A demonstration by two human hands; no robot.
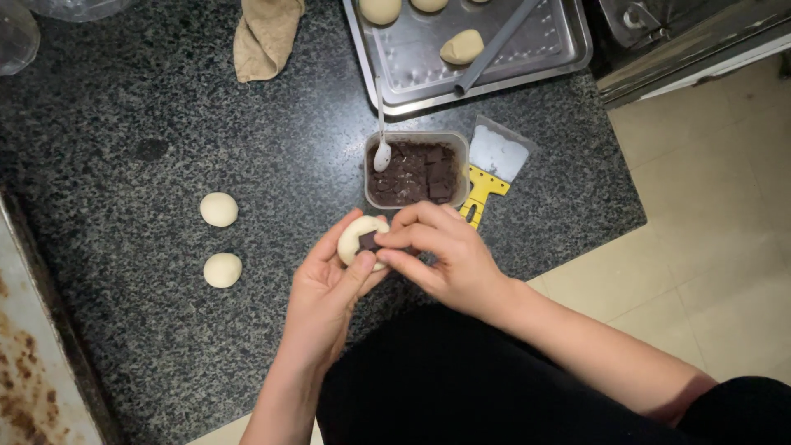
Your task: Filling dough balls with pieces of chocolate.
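Head view, looking down on a dark speckled table (pixel 165 124).

Left hand (pixel 325 292): palm up, cupped, its grip closed around a flattened dough piece (pixel 356 237) held just above the table's near edge. Right hand (pixel 449 255): thumb and forefinger pinched together on a dark chocolate piece (pixel 368 241), which touches the dough's upper face.

Key relation: the chocolate sits at the right hand's fingertips, on the side of that hand facing the left; the dough lies directly under it, so both hands meet at one spot. The dough's long axis runs roughly from near-left to far-right. The right hand is the nearer one to the clear tub of chocolate chunks (pixel 416 173), just beyond the hands, with a white spoon (pixel 381 140) leaning in it.

Around: a yellow-handled scraper (pixel 490 169) beside the tub; a metal tray (pixel 544 58) with dough pieces and a grey rod farther back; two dough balls (pixel 219 209) well apart to the left; a beige cloth (pixel 265 37) at the top.

Hidden: the dough's underside and the left fingertips behind it; how deep the chocolate sits cannot be made out. The tray is cut off at the top.
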